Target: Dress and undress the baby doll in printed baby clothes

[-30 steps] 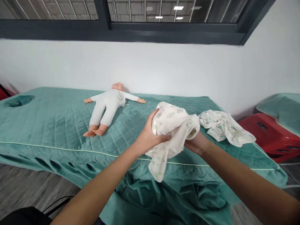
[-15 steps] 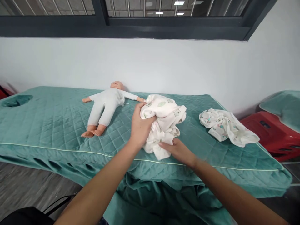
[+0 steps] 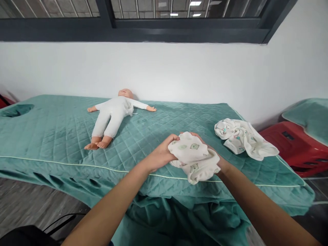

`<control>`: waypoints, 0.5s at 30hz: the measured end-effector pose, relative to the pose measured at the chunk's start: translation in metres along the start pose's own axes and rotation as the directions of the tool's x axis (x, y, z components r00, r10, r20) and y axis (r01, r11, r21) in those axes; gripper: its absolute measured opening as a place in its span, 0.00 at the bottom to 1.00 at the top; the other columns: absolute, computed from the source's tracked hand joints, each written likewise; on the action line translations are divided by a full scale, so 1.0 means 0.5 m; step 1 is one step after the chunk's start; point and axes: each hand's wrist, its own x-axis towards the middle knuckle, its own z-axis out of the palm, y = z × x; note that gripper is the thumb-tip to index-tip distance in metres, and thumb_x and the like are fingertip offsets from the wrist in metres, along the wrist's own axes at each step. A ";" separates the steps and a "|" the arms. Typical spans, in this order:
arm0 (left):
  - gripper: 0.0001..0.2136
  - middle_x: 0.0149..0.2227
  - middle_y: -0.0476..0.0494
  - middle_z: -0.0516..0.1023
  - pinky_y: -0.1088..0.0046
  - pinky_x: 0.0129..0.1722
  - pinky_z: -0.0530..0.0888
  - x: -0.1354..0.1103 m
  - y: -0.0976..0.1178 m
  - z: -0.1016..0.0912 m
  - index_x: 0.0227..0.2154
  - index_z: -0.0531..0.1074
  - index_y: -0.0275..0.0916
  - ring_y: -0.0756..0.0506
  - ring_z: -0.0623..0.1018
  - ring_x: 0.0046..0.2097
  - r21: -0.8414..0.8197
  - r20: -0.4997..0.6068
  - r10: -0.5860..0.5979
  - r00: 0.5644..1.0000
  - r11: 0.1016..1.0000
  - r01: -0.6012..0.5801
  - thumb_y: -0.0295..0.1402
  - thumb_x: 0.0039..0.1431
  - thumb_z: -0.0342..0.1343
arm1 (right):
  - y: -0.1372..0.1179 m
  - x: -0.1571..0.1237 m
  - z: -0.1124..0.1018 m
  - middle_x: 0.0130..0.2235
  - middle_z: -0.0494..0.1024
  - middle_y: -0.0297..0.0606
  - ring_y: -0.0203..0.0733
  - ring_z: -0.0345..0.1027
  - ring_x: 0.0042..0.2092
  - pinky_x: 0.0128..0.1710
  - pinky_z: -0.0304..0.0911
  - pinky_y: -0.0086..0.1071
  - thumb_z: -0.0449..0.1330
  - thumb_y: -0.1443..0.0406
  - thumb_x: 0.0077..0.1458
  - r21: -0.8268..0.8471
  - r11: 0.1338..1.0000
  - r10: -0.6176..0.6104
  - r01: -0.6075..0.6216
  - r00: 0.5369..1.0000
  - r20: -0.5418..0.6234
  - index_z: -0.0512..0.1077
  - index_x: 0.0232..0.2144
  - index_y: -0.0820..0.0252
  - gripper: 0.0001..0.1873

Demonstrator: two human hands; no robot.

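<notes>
A bunched white baby garment [image 3: 194, 150] with small green animal prints is held up over the front part of the green bed. My left hand [image 3: 164, 153] pinches its left edge, thumb on top. My right hand [image 3: 217, 159] is behind or inside the cloth, which covers most of its fingers; some show above the top edge. To the left a baby doll [image 3: 110, 111] in a white body suit lies on its back, arms spread, head toward the wall. Farther right another crumpled white printed garment [image 3: 246, 138] lies on the bed.
The quilted green bed cover [image 3: 58, 136] has a face hole [image 3: 17, 110] at its left end. A white wall [image 3: 179, 71] and dark window frame [image 3: 189, 32] stand behind. Red plastic stools [image 3: 294, 147] with a green cushion [image 3: 307, 116] are at the right.
Both hands have brought the garment nearer to me and a little right. My right hand has gone from its lower edge to behind or inside it. The doll lies as before.
</notes>
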 end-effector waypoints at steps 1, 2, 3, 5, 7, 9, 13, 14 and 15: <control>0.21 0.34 0.54 0.69 0.78 0.32 0.66 -0.002 -0.005 0.004 0.38 0.61 0.44 0.51 0.69 0.34 -0.010 -0.003 -0.001 1.000 1.000 0.001 0.34 0.45 0.67 | -0.001 0.000 -0.004 0.58 0.73 0.43 0.54 0.71 0.56 0.55 0.70 0.46 0.65 0.55 0.50 0.001 1.000 0.009 -0.009 1.000 0.015 0.65 0.58 0.47 0.33; 0.22 0.33 0.55 0.67 0.78 0.31 0.65 -0.007 -0.012 0.006 0.37 0.61 0.43 0.52 0.67 0.32 -0.012 -0.020 0.005 1.000 1.000 -0.005 0.34 0.44 0.68 | 0.000 0.001 -0.008 0.60 0.71 0.43 0.55 0.70 0.57 0.56 0.69 0.46 0.66 0.56 0.50 0.013 1.000 0.025 -0.026 0.999 0.042 0.64 0.59 0.47 0.34; 0.22 0.32 0.55 0.66 0.78 0.31 0.64 -0.014 -0.019 0.005 0.36 0.60 0.43 0.52 0.65 0.32 -0.002 -0.050 0.012 0.999 1.000 -0.012 0.35 0.44 0.69 | 0.005 0.002 -0.013 0.61 0.69 0.43 0.55 0.69 0.59 0.57 0.68 0.47 0.66 0.57 0.50 0.015 0.999 0.047 -0.048 0.995 0.083 0.63 0.60 0.46 0.36; 0.21 0.32 0.55 0.65 0.78 0.31 0.63 -0.039 -0.036 -0.004 0.34 0.60 0.42 0.52 0.64 0.32 0.056 -0.140 0.026 0.990 0.998 -0.018 0.36 0.43 0.69 | 0.025 0.002 -0.022 0.63 0.68 0.42 0.55 0.64 0.63 0.59 0.67 0.49 0.67 0.57 0.51 -0.023 0.997 0.079 -0.076 0.985 0.152 0.60 0.62 0.44 0.38; 0.20 0.32 0.54 0.65 0.76 0.32 0.65 -0.084 -0.056 -0.027 0.33 0.62 0.42 0.51 0.65 0.33 0.159 -0.289 0.058 0.956 0.987 -0.012 0.37 0.44 0.68 | 0.056 0.002 -0.032 0.65 0.67 0.40 0.56 0.59 0.67 0.61 0.65 0.53 0.69 0.56 0.51 -0.112 0.993 0.064 -0.047 0.986 0.155 0.63 0.60 0.43 0.35; 0.19 0.33 0.53 0.67 0.75 0.34 0.67 -0.154 -0.077 -0.060 0.34 0.63 0.43 0.49 0.67 0.34 0.259 -0.505 0.130 0.853 0.966 0.006 0.38 0.43 0.67 | 0.089 0.001 -0.040 0.66 0.65 0.39 0.57 0.59 0.67 0.63 0.62 0.54 0.68 0.54 0.53 -0.195 0.981 -0.005 0.026 0.995 0.104 0.69 0.54 0.43 0.27; 0.18 0.36 0.52 0.71 0.72 0.35 0.69 -0.350 -0.122 -0.126 0.37 0.63 0.44 0.46 0.70 0.35 0.290 -0.907 0.199 0.371 0.934 0.209 0.39 0.45 0.64 | 0.123 -0.005 -0.050 0.63 0.69 0.37 0.57 0.64 0.63 0.66 0.59 0.56 0.64 0.52 0.57 -0.240 0.966 -0.075 0.100 0.991 0.113 0.74 0.48 0.42 0.16; 0.18 0.38 0.51 0.71 0.71 0.36 0.70 -0.404 -0.134 -0.140 0.38 0.64 0.44 0.45 0.71 0.37 0.277 -0.952 0.223 0.208 0.917 0.286 0.39 0.46 0.63 | 0.125 -0.006 -0.050 0.63 0.70 0.37 0.57 0.65 0.63 0.66 0.59 0.56 0.64 0.51 0.57 -0.250 0.962 -0.082 0.110 0.989 0.121 0.74 0.47 0.42 0.16; 0.19 0.38 0.50 0.71 0.70 0.37 0.69 -0.457 -0.147 -0.153 0.39 0.65 0.43 0.45 0.71 0.38 0.256 -0.966 0.252 0.059 0.892 0.373 0.39 0.45 0.64 | 0.126 -0.008 -0.050 0.62 0.71 0.37 0.57 0.65 0.62 0.66 0.59 0.56 0.64 0.51 0.57 -0.266 0.957 -0.085 0.116 0.988 0.127 0.74 0.47 0.43 0.16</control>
